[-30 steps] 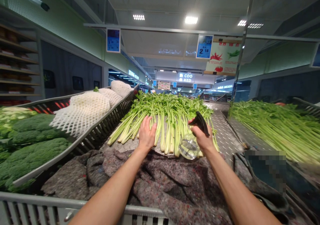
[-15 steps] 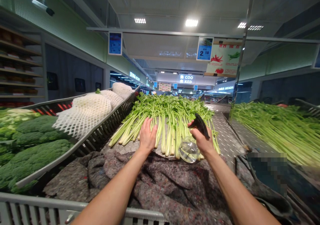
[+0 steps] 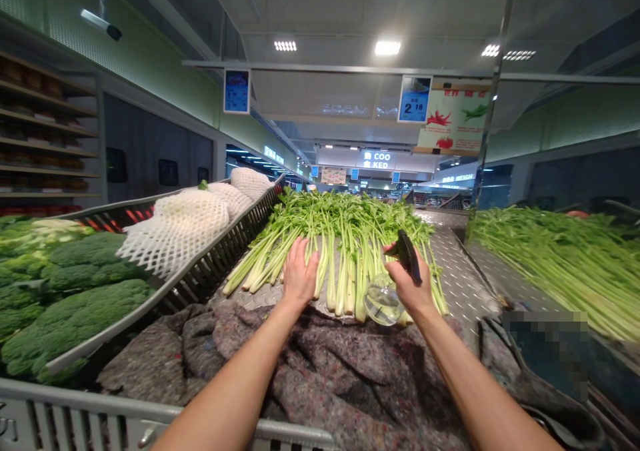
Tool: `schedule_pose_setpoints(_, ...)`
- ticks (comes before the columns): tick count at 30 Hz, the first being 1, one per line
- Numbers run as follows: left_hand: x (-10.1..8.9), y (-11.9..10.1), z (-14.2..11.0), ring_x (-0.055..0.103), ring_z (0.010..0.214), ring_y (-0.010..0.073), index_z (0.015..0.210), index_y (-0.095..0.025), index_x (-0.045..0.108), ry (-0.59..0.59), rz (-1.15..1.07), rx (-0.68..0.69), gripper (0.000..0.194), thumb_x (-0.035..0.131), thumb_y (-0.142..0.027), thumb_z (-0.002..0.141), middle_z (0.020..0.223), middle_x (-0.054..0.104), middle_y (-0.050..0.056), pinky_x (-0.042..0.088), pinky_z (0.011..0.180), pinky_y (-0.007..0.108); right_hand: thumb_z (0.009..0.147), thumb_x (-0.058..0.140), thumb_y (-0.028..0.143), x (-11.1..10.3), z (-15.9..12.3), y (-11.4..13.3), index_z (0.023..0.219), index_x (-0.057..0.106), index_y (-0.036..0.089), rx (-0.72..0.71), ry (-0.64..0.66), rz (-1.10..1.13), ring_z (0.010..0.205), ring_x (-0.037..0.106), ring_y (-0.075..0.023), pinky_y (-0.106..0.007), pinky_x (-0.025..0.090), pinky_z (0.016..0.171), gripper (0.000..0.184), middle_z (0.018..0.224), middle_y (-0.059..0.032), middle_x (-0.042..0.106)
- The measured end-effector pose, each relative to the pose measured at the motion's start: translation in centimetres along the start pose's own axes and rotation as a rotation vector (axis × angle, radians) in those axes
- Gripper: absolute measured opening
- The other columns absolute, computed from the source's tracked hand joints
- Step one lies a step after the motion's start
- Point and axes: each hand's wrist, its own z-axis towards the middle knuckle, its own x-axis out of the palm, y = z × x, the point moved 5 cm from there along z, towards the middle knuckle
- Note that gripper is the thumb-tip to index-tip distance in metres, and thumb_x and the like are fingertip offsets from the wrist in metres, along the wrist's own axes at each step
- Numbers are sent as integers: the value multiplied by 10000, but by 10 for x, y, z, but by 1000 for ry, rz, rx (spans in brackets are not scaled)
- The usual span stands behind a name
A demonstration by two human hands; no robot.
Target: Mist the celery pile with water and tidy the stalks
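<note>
Celery (image 3: 345,264) lies spread across a patterned metal shelf, pale stalk ends toward me and leaves at the far side. My left hand (image 3: 301,274) rests over the stalks left of centre, its fingers stretched forward and nothing held in it. To the right, my right hand (image 3: 415,284) grips a spray bottle (image 3: 384,302) with a clear round body and a black trigger head. The bottle is tilted above the stalk ends. Part of its neck is hidden by my fingers.
A grey felt cloth (image 3: 330,371) lies bunched in front of the celery. Left of a black slatted divider (image 3: 200,264) are broccoli (image 3: 85,317) and produce in white foam netting (image 3: 175,221). A mirror (image 3: 555,264) stands along the right, and a grey rail (image 3: 90,401) crosses the front.
The whole view has shifted slightly, so everything sits a little further right. Both hands keep nearly the same place over the celery, and the spray bottle stays in my right hand.
</note>
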Motion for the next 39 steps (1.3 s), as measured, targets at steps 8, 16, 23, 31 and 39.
schedule_pose_setpoints(8,0,0,0,328,1221,235,1157,-152,441,11,18,-2,432,325,-387,814,1294,390,136,267,1004,462,607,503,270,2,-1,-2,893,574,189,-11,29,-20,602,502,-132,-270,399,592,306,809,-10,605)
schedule_pose_setpoints(16,1,-1,0,316,1227,239,1166,-129,433,28,34,-8,460,302,-397,816,1303,378,148,258,1008,460,611,490,228,7,-4,15,817,585,178,-87,79,114,745,543,-154,-283,407,701,232,848,-14,606)
schedule_pose_setpoints(23,0,-1,0,315,1224,242,1170,-104,430,42,40,-19,474,303,-390,815,1305,373,158,253,1011,453,600,503,226,11,-6,9,870,580,179,-41,138,75,665,519,-133,-264,404,612,284,879,-18,607)
schedule_pose_setpoints(31,1,-1,0,316,1224,236,1168,-114,432,36,40,-17,465,307,-389,815,1303,378,149,259,1007,453,618,485,182,23,-13,16,813,586,176,-61,325,149,779,541,-150,-274,404,722,220,863,-18,605)
schedule_pose_setpoints(39,1,1,1,320,1221,240,1175,-106,431,32,42,-21,469,312,-381,814,1302,379,154,261,1007,450,624,465,175,29,-17,10,886,571,181,-83,385,114,767,534,-154,-271,404,658,283,902,-22,594)
